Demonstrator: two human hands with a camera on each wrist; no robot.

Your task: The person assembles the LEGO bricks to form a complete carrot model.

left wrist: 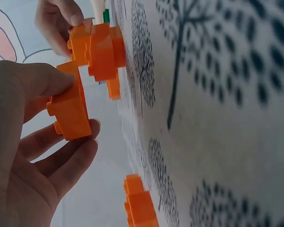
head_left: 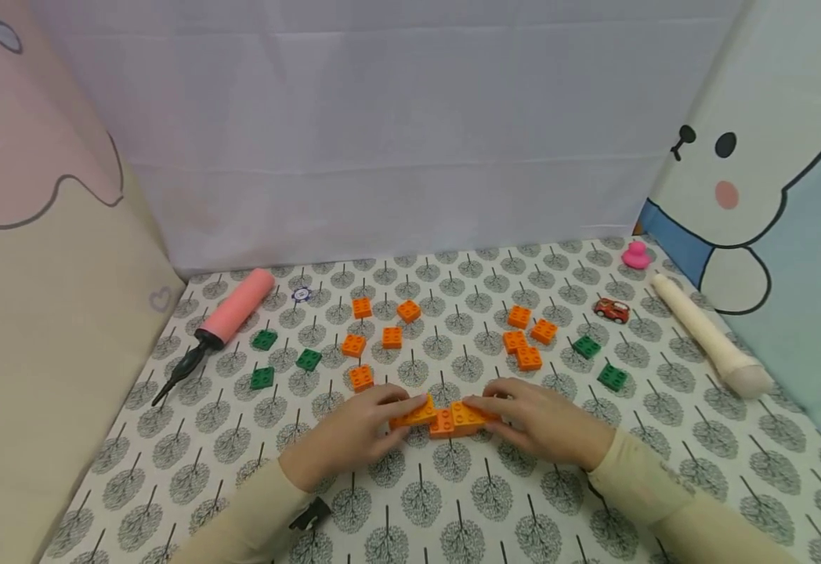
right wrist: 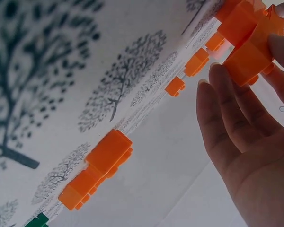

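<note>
My left hand [head_left: 351, 432] pinches an orange toy building block [left wrist: 72, 112] between thumb and fingers. The left wrist view has this block tilted and apart from a small joined group of orange blocks [left wrist: 103, 53]. Thumb and fingers of my right hand [head_left: 540, 417] grip an orange block [right wrist: 250, 56] at the right end of that group. In the head view, a lower orange block [head_left: 442, 424] of the group shows between the two hands. Fingers partly cover both gripped blocks.
Loose orange blocks [head_left: 392, 338] lie behind the hands, with more orange blocks [head_left: 529, 358] at right. Green blocks [head_left: 262, 377] flank them. A pink balloon pump [head_left: 241, 304], a red toy car [head_left: 611, 310], a pink duck [head_left: 636, 255] and a cream-coloured stick [head_left: 707, 330] lie farther out.
</note>
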